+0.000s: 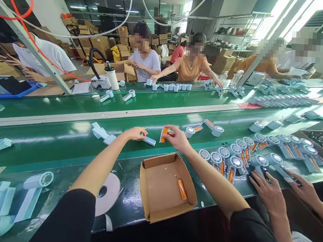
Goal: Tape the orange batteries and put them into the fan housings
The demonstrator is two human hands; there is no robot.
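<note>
In the head view, I take the cardboard box (157, 186) on the desk (130, 204) as my landmark; both hands reach beyond its far edge. My left grip (135, 134) is closed at one end of a pale blue handle piece (150, 141). My right grip (176, 138) pinches an orange cell (164, 134), roughly upright, near the piece's free end but apart from it; a pale strip shows along the cell, whether casing or not I cannot tell. I'd judge a light fingertip pinch best, with the left steadying the piece. The spare cell (181, 189) inside the box shows a thin wire, so I'd watch for snagged leads.
</note>
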